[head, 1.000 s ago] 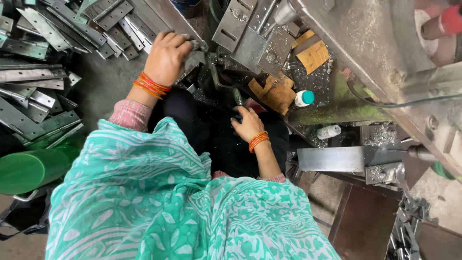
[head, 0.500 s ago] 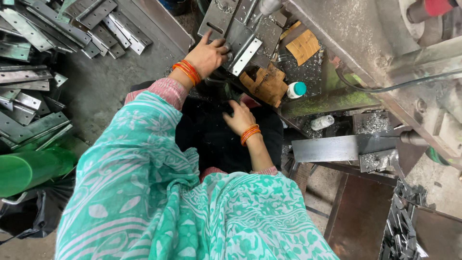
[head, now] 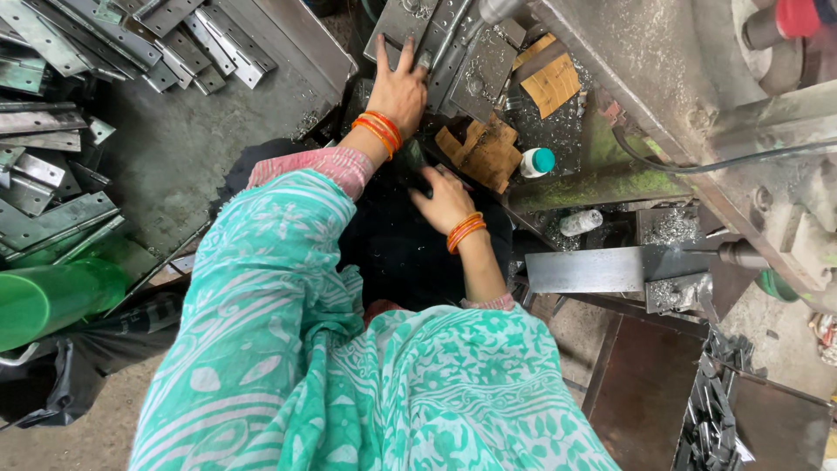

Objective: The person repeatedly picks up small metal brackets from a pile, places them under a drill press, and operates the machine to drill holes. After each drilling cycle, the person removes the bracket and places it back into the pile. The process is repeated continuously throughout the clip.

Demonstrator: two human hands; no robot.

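Note:
My left hand (head: 399,85) lies flat with fingers spread on a grey metal hinge plate (head: 410,26) on the machine bed at the top middle. Orange bangles ring that wrist. My right hand (head: 443,200) sits lower, near my dark lap, fingers curled at a dark part beside the machine; whether it grips anything I cannot tell. Further metal plates (head: 475,65) lie to the right of my left hand. A teal patterned cloth covers my arms and body.
A heap of metal hinges (head: 105,35) covers the table at upper left. A green cylinder (head: 52,296) lies at left. Cardboard pieces (head: 479,148), a small white bottle with teal cap (head: 536,162), a steel bar (head: 602,269) and the machine body (head: 697,105) fill the right.
My left hand has moved right from the hinge heap's edge onto the plate on the machine bed. My right hand stays low by my lap.

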